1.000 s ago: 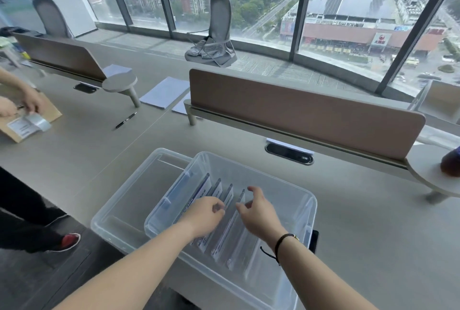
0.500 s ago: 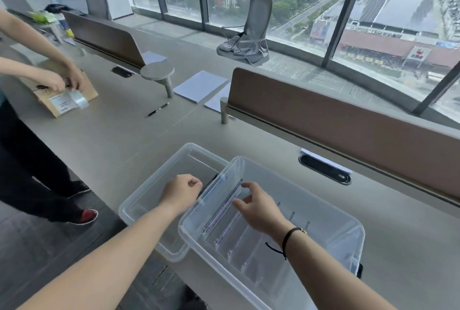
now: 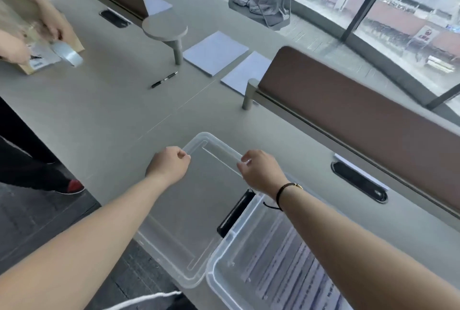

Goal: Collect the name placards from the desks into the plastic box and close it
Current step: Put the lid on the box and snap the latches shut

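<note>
A clear plastic box (image 3: pixel 225 257) stands at the desk's near edge, bottom right, with several name placards (image 3: pixel 293 267) lying in a row inside it. Its clear lid (image 3: pixel 189 212) lies flat to the left of the box, partly under the box's black handle (image 3: pixel 235 212). My left hand (image 3: pixel 169 164) is closed on the lid's far left edge. My right hand (image 3: pixel 261 170), with a black wrist cord, pinches the lid's far right edge.
Brown desk dividers (image 3: pixel 348 110) run along the back. Two white sheets (image 3: pixel 215 52) and a pen (image 3: pixel 164 80) lie beyond the lid. Another person's hands (image 3: pixel 53 23) tape a cardboard parcel (image 3: pixel 15 16) at the far left. A cable port (image 3: pixel 358 181) sits right of the box.
Both my hands have left the placards in the box and moved left onto the lid's far edge. The view has swung left and down.
</note>
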